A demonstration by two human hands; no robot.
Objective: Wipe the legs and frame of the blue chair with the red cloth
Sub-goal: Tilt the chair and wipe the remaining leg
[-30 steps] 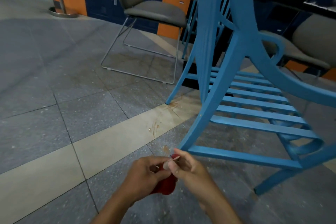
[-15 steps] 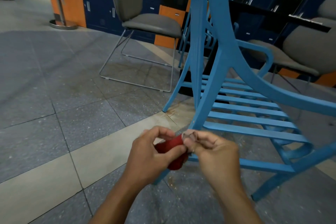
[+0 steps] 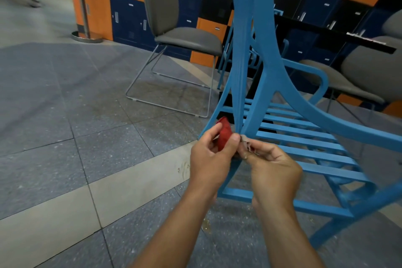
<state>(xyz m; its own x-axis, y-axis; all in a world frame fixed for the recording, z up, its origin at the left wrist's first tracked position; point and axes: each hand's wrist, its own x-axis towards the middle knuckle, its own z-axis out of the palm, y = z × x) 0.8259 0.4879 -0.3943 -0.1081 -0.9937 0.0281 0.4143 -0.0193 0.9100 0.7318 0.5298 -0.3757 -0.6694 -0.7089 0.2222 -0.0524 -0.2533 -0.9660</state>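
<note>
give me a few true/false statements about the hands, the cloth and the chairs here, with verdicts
1. The red cloth is bunched in the left hand. True.
2. The right hand grips the blue chair by its armrest. False: it is pinched close to the left hand, at the cloth's edge, off the chair.
3. The blue chair is tipped, not standing level on its legs. True.
4. The grey chair behind it lies on its side. False: it stands upright on its wire frame.
5. The cloth is spread flat on the floor. False: it is held up in the hand, in front of the chair's frame.
</note>
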